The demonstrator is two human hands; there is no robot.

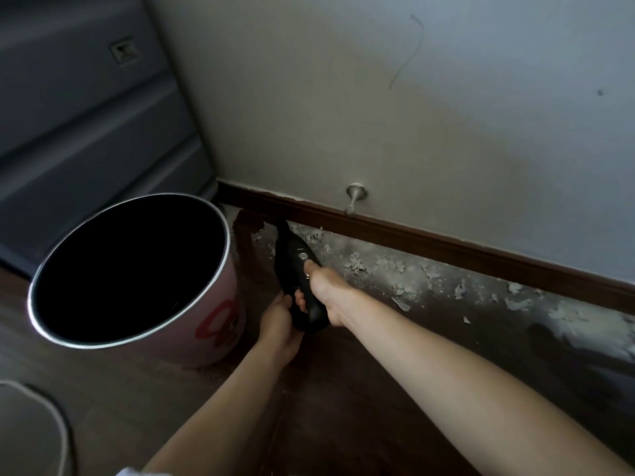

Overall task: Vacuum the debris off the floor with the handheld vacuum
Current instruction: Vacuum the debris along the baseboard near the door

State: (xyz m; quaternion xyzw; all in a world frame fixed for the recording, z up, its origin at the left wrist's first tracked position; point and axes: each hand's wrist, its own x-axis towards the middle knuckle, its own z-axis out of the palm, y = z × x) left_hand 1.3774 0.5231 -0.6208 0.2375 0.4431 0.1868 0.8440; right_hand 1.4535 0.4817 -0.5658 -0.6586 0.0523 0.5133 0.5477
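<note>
Cut off at the lower left edge of the frame: a pale round rim (51, 412), too little shown to identify. Above it, left of centre, a pink cylindrical bin with a metal rim and a red print (206, 324), interior entirely black, contents not discernible. Behind it, upper left, a grey-blue ribbed panel (86, 115), blurred.

Centre: left hand (278, 321) under the rear of the slim black handheld vacuum (295, 266), fingers (299, 298) curled against its underside, mostly hidden by the body. Right hand (326, 297) wrapped round the handle from above, thumb stretched forward beside a round silver button; remaining fingers concealed beneath. Nozzle tip aimed at the junction of floor and dark brown wooden skirting board (446, 242), just above centre, tip hard to separate from shadow.

Right of the vacuum: pale grey flakes and dust debris (395, 266) strewn along the dark wooden floor (343, 407) beside the skirting, stretching to the right edge. Small metal doorstop (355, 197) on the off-white wall (412, 115) above. Dim light throughout.
</note>
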